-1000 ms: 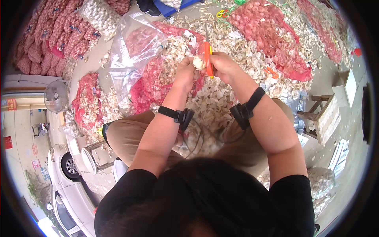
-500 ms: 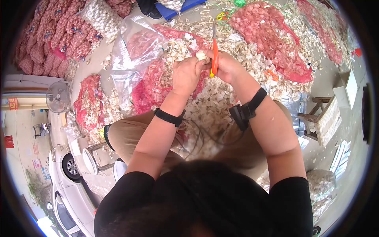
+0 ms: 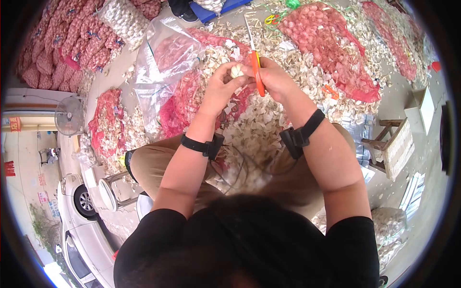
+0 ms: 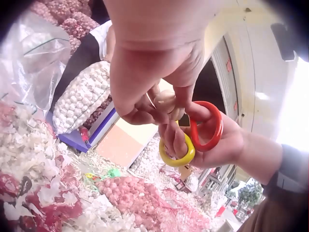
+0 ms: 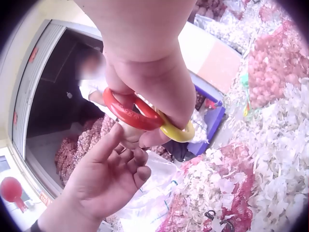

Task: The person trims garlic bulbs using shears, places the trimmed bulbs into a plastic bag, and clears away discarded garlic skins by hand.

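Note:
A pale peeled garlic bulb (image 3: 236, 71) is pinched in the fingertips of the left hand (image 3: 218, 91); the same bulb (image 4: 165, 101) shows under that hand (image 4: 154, 72) in the left wrist view. Beside it the right hand (image 3: 276, 80) grips scissors (image 3: 256, 67) by their red and yellow handles, blades pointing away from the body. In the right wrist view the red handle loop (image 5: 133, 113) and yellow loop (image 5: 177, 131) go round fingers of the right hand (image 5: 154, 87). The right fingertips reach close to the bulb; whether they touch it is hard to tell.
Garlic skins (image 3: 257, 120) cover the floor between the knees. Red net sacks (image 3: 324, 43) lie ahead, a clear plastic bag (image 3: 163, 57) at the left. A wooden stool (image 3: 396, 144) stands right, a fan (image 3: 68, 116) left. Another person (image 5: 94, 82) is beyond.
The left hand has turned and moved slightly left, bringing the bulb into fuller view. The scissors in the right hand have tilted, their tips swinging to the left.

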Motion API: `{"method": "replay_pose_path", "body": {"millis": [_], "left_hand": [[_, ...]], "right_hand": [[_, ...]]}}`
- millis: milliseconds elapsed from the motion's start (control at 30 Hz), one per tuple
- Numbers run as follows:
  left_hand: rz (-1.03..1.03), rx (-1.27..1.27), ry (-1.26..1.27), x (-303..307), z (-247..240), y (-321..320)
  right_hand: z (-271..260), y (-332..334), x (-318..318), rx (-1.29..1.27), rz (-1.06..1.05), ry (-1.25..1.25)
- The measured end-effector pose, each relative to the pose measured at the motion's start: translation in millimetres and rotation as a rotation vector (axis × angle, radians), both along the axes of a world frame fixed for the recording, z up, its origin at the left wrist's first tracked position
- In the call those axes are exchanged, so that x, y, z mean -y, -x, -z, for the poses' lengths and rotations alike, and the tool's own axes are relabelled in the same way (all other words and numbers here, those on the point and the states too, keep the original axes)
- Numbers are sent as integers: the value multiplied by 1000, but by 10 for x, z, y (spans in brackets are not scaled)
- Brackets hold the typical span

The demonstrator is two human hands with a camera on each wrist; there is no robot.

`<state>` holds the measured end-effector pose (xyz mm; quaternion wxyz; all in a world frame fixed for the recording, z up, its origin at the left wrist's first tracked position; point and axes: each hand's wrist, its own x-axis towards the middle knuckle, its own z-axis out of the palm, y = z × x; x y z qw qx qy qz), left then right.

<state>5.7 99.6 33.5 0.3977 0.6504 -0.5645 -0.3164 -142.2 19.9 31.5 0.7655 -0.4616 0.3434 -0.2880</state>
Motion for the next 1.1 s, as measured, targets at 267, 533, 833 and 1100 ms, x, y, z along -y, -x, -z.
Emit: {"method": "replay_pose_path", "body": {"millis": [267, 533, 833, 1100], "left_hand": [[116, -1347, -53, 6, 76, -236], [-452, -1376, 7, 829, 252, -1289], [-880, -1210, 288, 813, 268, -2106], [103, -26, -606, 309, 1597, -1421]], "right_hand": [[-132, 49, 61, 26, 176, -201], [-245, 14, 42, 65, 157, -185], [-302, 13, 72, 103, 140, -169], [-263, -60, 62, 13, 116, -169]]}}
